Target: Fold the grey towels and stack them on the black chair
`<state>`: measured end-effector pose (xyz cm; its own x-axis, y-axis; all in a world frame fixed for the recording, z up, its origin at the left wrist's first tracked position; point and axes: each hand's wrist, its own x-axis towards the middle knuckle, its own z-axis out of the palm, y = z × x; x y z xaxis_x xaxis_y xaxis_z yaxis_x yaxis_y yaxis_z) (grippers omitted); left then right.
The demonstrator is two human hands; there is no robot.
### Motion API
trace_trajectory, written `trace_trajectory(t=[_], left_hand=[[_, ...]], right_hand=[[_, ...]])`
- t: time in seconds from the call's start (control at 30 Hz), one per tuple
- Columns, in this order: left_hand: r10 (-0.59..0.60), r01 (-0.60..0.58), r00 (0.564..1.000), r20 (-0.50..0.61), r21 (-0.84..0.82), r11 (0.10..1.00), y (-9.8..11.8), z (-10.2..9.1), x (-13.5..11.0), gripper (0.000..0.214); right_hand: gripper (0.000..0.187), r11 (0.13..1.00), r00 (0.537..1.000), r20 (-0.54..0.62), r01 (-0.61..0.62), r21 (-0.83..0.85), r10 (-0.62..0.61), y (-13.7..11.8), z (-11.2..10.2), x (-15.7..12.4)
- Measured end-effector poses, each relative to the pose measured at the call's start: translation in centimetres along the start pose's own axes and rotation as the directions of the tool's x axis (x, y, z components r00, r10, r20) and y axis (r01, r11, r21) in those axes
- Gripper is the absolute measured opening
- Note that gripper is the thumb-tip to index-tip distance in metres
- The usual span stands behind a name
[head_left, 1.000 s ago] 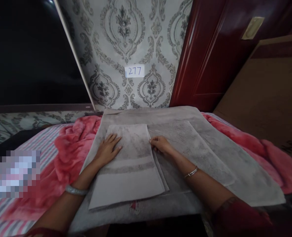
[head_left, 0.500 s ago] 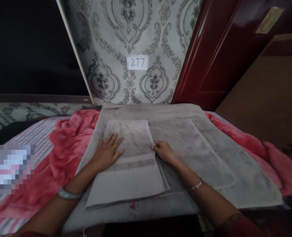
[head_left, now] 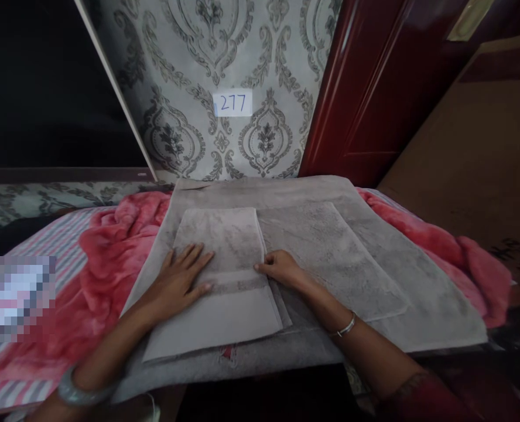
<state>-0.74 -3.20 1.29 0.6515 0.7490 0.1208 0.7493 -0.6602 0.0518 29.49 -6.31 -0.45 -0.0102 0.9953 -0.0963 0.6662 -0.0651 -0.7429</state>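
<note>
A grey towel (head_left: 216,234) lies folded in layers, with a paler band and a plain strip toward its near end. My left hand (head_left: 178,281) rests flat on its left half, fingers spread. At the right edge, my right hand (head_left: 281,268) pinches the folded towel between thumb and forefinger. Beneath it and to its right lies another flat grey piece of cloth (head_left: 352,264); whether the two are joined I cannot tell. Both rest on a larger grey cloth (head_left: 435,310) with a small red mark at its near edge.
Rumpled pink plush blankets (head_left: 123,252) lie on both sides over a striped sheet (head_left: 67,234). A dark screen (head_left: 53,88) stands at the left back. Behind are a patterned wall with a "277" label (head_left: 232,102), a dark red door (head_left: 374,88) and a cardboard box (head_left: 471,158).
The view has shifted slightly. My left hand has slid a little nearer to me on the folded towel. My right fingertips have moved slightly left over its edge, still pinching.
</note>
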Motion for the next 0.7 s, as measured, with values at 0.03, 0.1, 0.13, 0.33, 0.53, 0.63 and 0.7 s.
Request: trace_trajectory(t=[0.03,0.1,0.13,0.33,0.53,0.63,0.7], left_hand=[[0.008,-0.008,1.0,-0.001,0.003,1.0,0.2,0.3,-0.5,0.071],[0.004,-0.004,1.0,-0.018,0.012,1.0,0.5,1.0,-1.2,0.071],[0.001,0.0,1.0,-0.022,0.018,1.0,0.5,1.4,-1.4,0.071],[0.0,0.0,1.0,-0.004,0.038,0.999,0.3,2.1,-1.3,0.072],[0.005,-0.004,1.0,-0.027,0.033,0.999,0.5,1.8,-1.4,0.072],[-0.006,0.007,1.0,-0.026,0.031,1.0,0.5,1.9,-1.3,0.072],[-0.007,0.008,0.999,-0.035,0.029,1.0,0.4,2.1,-1.3,0.072]], right_hand=[[0.034,1.0,1.0,-0.007,0.014,-0.016,-0.014,0.1,0.1,0.1],[0.034,1.0,0.999,-0.015,0.029,-0.007,-0.029,0.4,0.2,0.1],[0.033,0.999,1.0,-0.012,0.026,0.025,-0.026,0.6,0.3,0.1],[0.03,0.973,0.999,0.01,-0.038,0.226,0.036,1.5,0.1,-0.1],[0.036,0.993,0.999,-0.031,0.012,0.115,-0.009,0.6,0.0,-0.7],[0.039,0.999,0.999,-0.033,0.029,0.027,-0.028,0.0,-0.1,-1.7],[0.037,1.0,1.0,0.006,0.022,-0.005,-0.022,-0.2,-0.2,-2.4]])
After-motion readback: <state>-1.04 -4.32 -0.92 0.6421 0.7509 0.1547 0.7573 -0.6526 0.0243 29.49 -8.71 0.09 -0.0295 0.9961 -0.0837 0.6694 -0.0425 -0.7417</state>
